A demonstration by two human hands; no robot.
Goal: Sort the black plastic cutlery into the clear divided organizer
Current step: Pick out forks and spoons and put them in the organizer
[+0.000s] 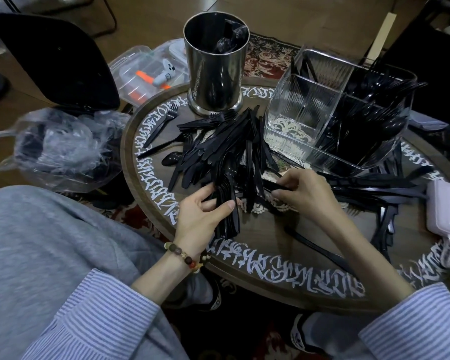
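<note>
A heap of black plastic cutlery (226,141) lies in the middle of a round wooden table (265,240) with white lettering round its rim. My left hand (200,214) grips a stacked bundle of black spoons (227,201) near the table's front. My right hand (304,193) pinches a black cutlery piece (272,185) lying in the pile. The clear divided organizer (309,126) stands at the back right; its near left compartment is bare, while its right compartments hold black cutlery (369,110).
A shiny metal canister (216,66) with wrapped cutlery stands behind the heap. More black pieces (374,188) spread right. A pink box (447,209) sits at the right edge. Left of the table are a plastic bag (65,149), a clear tub (148,74) and a black lid (55,61).
</note>
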